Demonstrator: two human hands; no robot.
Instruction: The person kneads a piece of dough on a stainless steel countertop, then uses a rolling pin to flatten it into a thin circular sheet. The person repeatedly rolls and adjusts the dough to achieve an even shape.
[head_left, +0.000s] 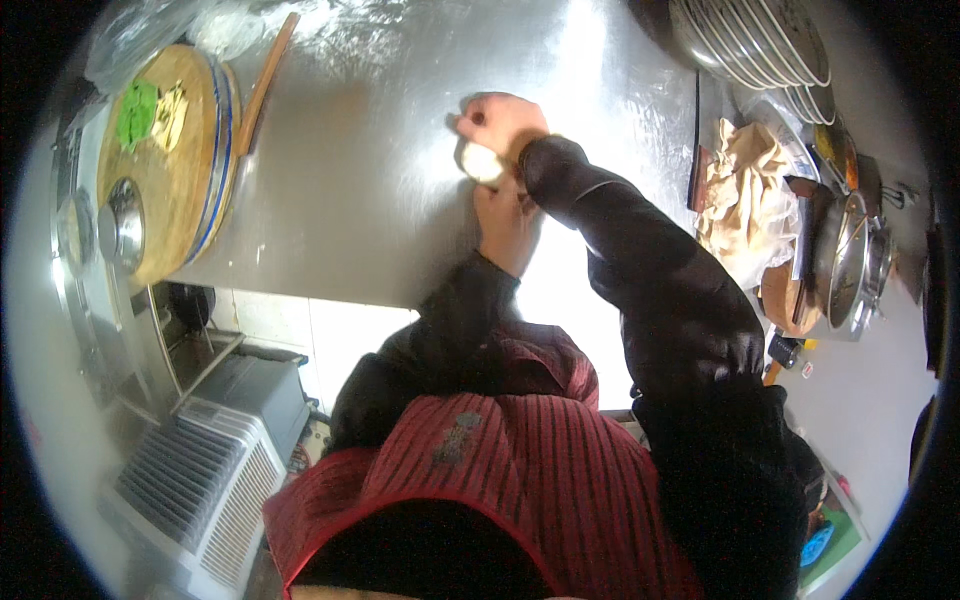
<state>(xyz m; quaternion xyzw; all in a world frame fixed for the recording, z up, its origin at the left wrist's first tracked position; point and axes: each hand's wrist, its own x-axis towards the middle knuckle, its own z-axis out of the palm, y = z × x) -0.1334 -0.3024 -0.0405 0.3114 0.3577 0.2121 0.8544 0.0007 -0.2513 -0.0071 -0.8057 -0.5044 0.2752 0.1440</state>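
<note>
Above the steel worktop (322, 210), my two hands are close together around a small pale lump (482, 165). Glare washes out the lump's surface, so I cannot tell what it is made of. My left hand (510, 229) is on its near side, with the fingertips against its lower edge. On the far side, my right hand (506, 124) has its fingers curled. The right wrist, in a dark sleeve, crosses close to the left fingers and hides part of the contact.
A round wooden chopping board (169, 202) at left bears green pieces (137, 112), pale yellow strips (171, 116) and a metal bowl (126, 217). A wooden stick (268, 82) lies beside it. At right are stacked dishes (750, 45), crumpled tan cloth (742, 180) and a metal pan (847, 259).
</note>
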